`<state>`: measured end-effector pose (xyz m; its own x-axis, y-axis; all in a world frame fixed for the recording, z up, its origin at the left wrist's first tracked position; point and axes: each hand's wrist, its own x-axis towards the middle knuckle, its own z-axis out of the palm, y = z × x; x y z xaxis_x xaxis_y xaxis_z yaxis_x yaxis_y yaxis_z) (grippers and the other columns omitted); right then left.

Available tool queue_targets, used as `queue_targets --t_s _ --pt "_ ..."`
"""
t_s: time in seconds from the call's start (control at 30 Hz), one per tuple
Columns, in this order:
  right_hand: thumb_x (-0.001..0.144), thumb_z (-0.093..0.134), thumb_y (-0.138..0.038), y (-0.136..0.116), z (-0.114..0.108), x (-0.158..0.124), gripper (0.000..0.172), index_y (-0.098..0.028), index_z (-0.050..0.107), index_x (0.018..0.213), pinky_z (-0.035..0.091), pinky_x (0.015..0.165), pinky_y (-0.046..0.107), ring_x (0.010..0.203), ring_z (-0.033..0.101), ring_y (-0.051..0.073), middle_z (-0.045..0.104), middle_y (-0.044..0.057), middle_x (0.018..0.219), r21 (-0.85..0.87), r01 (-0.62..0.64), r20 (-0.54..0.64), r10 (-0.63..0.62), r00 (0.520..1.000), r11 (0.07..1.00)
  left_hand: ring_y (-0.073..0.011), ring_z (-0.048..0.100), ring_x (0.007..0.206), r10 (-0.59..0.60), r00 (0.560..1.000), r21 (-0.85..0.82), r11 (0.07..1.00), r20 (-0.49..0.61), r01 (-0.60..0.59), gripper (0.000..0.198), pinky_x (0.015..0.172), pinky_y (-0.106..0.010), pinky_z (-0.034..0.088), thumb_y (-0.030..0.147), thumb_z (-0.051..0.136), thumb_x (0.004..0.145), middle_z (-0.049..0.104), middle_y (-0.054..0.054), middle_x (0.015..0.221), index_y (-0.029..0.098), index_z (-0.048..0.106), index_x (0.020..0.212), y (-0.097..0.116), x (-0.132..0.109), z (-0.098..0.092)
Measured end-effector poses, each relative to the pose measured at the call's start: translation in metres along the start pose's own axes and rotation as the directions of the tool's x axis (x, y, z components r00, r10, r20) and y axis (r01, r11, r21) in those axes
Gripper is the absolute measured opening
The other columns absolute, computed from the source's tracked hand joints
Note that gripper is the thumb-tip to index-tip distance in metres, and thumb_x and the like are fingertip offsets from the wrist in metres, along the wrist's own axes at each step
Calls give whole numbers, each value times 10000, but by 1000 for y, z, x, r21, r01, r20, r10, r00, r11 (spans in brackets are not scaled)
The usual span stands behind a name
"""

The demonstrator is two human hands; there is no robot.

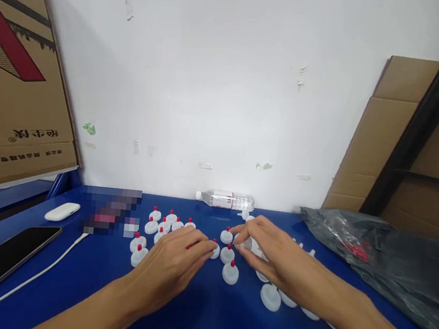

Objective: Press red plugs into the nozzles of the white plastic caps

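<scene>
Round white plastic nozzle caps stand on the blue table in two groups. Those on the left, such as one white cap with a red tip [139,255], carry small red tips; those at right, like a plain white cap [270,297], show no red. My left hand [177,258] is closed, its fingertips on a red-tipped white cap [215,251]; part of that cap is hidden. Between thumb and fingers, my right hand [270,244] pinches a plain white cap [246,243]. Three red-tipped caps, including one in front [230,272], stand between the hands.
A clear plastic bottle [226,200] lies along the wall. At right is a dark plastic bag [351,244] with small red pieces on it. A phone [4,263], a white cable [38,275] and a white earbud case [62,211] lie left. Cardboard [24,94] leans behind them.
</scene>
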<state>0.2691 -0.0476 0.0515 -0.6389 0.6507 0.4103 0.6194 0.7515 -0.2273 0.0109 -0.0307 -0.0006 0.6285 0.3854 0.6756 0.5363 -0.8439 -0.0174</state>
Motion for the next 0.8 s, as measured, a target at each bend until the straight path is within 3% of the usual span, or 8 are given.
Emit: queue_targets --t_s 0.1,0.27,0.5,0.7,0.8 --pt "1048 543 -230 -1 13 5 23 -231 560 1064 552 784 334 999 622 213 685 40 1036 -132 85 -18 -88 996 988 -189 648 856 25 998 -17 1000 -53 -26 182 752 -322 531 120 551 1019 722 -49 1003 188 610 1177 2 0 -1" --pt "976 677 -233 3 29 7 180 -181 571 1111 533 698 342 890 604 232 674 38 920 -321 172 -9 -184 983 931 -175 652 845 84 988 -14 996 -131 -86 175 735 -304 507 92 559 1010 731 -54 1001 171 616 1156 7 1 -2" --pt "950 713 -240 -1 36 5 201 -192 556 1066 536 685 376 833 639 240 699 24 899 -415 215 -51 -259 964 884 -155 622 753 127 988 -15 992 -88 -128 205 672 -306 434 60 531 1009 732 -26 927 186 620 1145 14 3 -5" --pt "920 683 -82 -5 40 0 268 -227 508 1063 542 568 325 701 710 201 708 -8 945 -371 152 -5 -166 986 916 -151 604 748 112 990 -35 993 -86 -116 235 670 -308 407 41 534 999 735 -15 938 192 626 1154 20 4 -2" --pt "927 644 -56 -5 40 -2 354 -230 493 1195 601 660 328 888 752 228 716 41 1124 -293 122 -16 -132 991 948 -156 607 752 71 991 -15 997 -110 -73 196 695 -327 397 56 560 995 739 -17 931 185 630 1125 21 2 0"
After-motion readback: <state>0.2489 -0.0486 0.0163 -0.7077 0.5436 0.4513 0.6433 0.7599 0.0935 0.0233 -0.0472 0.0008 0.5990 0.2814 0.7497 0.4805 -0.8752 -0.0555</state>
